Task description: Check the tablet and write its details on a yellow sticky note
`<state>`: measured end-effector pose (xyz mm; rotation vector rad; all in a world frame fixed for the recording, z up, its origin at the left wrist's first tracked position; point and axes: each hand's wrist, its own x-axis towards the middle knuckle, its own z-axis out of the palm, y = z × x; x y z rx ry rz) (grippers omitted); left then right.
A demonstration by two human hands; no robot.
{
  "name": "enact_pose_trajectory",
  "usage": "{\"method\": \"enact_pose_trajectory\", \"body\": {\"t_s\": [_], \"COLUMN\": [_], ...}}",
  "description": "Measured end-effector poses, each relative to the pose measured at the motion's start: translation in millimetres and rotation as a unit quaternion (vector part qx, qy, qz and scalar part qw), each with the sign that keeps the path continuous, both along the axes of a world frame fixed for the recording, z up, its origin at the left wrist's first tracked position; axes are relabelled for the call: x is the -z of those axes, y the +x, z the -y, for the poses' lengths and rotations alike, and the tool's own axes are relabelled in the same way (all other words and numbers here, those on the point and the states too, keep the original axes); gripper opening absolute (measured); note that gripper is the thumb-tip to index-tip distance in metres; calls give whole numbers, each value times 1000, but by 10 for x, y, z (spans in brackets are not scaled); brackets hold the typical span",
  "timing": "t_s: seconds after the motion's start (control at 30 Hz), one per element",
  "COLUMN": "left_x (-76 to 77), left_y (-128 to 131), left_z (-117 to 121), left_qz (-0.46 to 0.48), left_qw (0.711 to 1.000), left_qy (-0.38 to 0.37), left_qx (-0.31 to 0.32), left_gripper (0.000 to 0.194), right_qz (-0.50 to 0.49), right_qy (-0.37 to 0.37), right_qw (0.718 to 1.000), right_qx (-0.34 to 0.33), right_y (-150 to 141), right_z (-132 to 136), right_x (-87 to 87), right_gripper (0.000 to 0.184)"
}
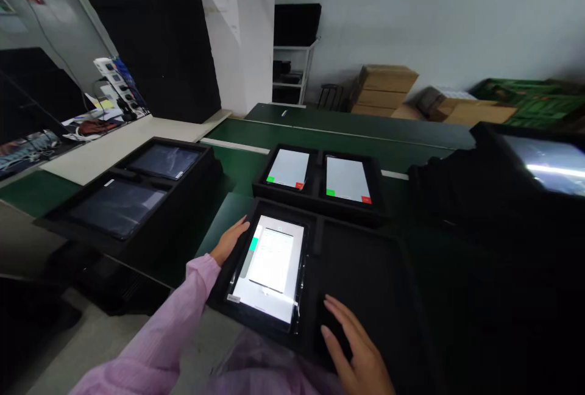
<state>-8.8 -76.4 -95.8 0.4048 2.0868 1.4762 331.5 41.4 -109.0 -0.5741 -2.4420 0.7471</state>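
Observation:
A lit tablet (274, 261) showing a white page lies in the left recess of a black foam tray (365, 273) right before me. No tablet lies in that tray's right recess. At the tray's left edge rests my left hand (232, 241), fingers stretched out beside the tablet. My right hand (354, 346) hovers over the near part of the tray, to the right of the tablet, with thumb and fingers apart and nothing in it. Just behind, another black tray holds two lit tablets, a left one (287, 168) and a right one (346, 178), with green and red corners.
On the left, a black tray (212, 163) carries two dark-screened tablets (164, 160). Stacked black trays with a glossy tablet (548, 163) stand at right. A tall black foam stack (150, 41) rises at back left. Cardboard boxes (384, 87) and green crates (525, 102) line the wall.

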Motion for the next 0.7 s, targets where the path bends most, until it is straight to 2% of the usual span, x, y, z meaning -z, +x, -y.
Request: {"method": "enact_pose_trajectory", "body": {"t_s": [0.1, 0.2, 0.33, 0.43, 0.53, 0.6, 0.7], "left_x": [100, 156, 186, 218, 264, 292, 322], "left_y": [288, 423, 411, 370, 355, 351, 343], "left_z": [-156, -387, -560, -575, -558, -549, -543], "left_qz": [17, 9, -71, -131, -160, -168, -174], "left_qw": [1000, 999, 995, 989, 985, 983, 982], "left_qy": [20, 40, 57, 62, 63, 63, 62], "left_qx": [-5, 21, 30, 20, 22, 25, 28], "left_gripper": [52, 52, 42, 41, 41, 42, 43], "right_qz": [-15, -13, -3, 18, 19, 0, -29], "right_qy": [-11, 1, 34, 46, 71, 71, 44], "right_qw": [1000, 1000, 999, 999, 997, 997, 992], "right_qx": [15, -20, -30, -9, -38, 0, 118], "right_y": [-4, -153, -352, -392, -376, -350, -311], "right_z": [-34, 6, 90, 118, 122, 119, 113], "right_x": [-88, -130, -72, -57, -51, -17, 48], "right_gripper": [36, 37, 36, 38, 35, 28, 28]}}
